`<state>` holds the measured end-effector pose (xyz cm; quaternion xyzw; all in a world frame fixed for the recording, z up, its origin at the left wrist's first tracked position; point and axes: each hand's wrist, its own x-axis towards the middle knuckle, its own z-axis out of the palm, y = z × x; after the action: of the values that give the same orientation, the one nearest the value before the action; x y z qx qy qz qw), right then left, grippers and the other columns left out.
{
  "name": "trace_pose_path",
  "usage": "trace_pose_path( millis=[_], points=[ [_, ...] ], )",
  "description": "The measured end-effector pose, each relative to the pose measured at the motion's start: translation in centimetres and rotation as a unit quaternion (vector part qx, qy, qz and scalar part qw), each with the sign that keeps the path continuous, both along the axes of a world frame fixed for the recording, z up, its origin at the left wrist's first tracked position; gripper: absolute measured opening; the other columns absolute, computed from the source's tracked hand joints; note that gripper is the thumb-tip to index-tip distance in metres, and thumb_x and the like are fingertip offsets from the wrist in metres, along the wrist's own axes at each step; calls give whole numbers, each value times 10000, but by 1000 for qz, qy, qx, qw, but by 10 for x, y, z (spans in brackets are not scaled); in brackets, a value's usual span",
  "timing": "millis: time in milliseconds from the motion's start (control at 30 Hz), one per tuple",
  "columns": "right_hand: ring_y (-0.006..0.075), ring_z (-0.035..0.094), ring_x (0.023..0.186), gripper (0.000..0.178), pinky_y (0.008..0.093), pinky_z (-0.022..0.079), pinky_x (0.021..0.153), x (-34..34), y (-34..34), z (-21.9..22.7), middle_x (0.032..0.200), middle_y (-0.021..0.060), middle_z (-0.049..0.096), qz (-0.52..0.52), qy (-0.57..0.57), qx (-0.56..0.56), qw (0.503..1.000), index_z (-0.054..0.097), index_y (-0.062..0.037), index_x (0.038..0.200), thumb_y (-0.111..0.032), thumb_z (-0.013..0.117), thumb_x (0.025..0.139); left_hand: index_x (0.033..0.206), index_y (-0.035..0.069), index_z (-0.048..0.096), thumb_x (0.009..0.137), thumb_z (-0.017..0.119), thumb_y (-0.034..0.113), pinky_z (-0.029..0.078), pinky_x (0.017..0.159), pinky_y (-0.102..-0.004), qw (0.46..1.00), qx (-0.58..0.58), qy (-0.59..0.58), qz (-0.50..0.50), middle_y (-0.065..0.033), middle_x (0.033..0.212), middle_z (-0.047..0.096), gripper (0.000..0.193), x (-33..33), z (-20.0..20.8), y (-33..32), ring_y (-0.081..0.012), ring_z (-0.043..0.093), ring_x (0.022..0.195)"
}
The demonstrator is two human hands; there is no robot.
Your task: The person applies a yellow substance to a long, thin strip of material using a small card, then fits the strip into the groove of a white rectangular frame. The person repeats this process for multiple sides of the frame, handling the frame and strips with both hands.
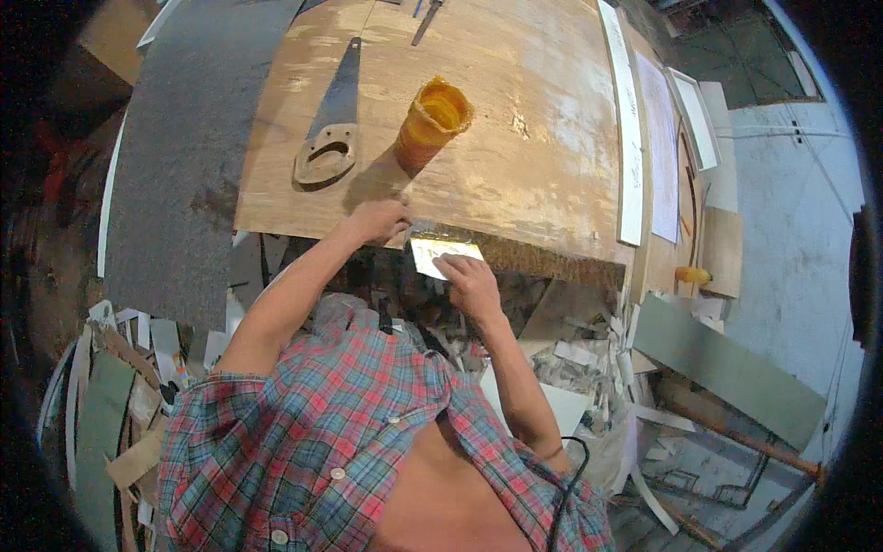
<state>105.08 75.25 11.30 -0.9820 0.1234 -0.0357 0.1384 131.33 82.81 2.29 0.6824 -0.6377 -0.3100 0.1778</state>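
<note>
My right hand had its fingers pressed together on a pale scraper, its long axis running left to right along the board's near edge. My left hand lay flat on that edge, fingers together. Farther off stood an orange jar, a saw to its left pointing away. Scraps littered the floor.
</note>
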Motion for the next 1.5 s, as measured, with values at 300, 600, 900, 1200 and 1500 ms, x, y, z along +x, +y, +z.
trace_pose_path(
  millis=[300,600,900,1200,1500],
  points=[
    [279,620,968,459,398,504,816,17,-4,0,1114,66,663,-80,-7,15,997,641,-142,1149,0,586,716,1166,161,600,900,575,314,501,830,-434,996,78,39,15,-149,1063,672,308,13,-17,-17,-349,637,989],
    [259,616,993,462,401,489,842,21,10,1,1150,33,651,-11,70,28,997,601,-212,1216,-105,621,767,1069,95,651,917,581,260,505,815,-424,994,68,77,-31,-149,1047,654,235,16,-39,-28,-329,632,980],
    [284,680,906,387,350,518,822,8,-11,95,974,130,703,-83,4,293,952,668,-86,1119,25,575,760,1061,116,633,899,572,242,508,788,-448,1000,9,25,1,-156,957,666,213,11,-44,-9,-359,630,945],
    [108,579,815,194,266,465,728,96,-84,219,849,57,664,-104,-287,188,933,651,19,1078,-107,581,947,1000,105,647,886,586,261,514,784,-436,997,-25,62,43,-120,989,661,203,0,26,4,-338,637,945],
    [275,680,893,225,340,530,746,159,-105,212,965,142,698,-23,-303,44,952,677,-74,1073,-8,657,859,902,59,656,827,641,238,522,757,-450,994,-73,-55,59,-154,893,661,195,1,32,5,-333,654,861]
  ],
)
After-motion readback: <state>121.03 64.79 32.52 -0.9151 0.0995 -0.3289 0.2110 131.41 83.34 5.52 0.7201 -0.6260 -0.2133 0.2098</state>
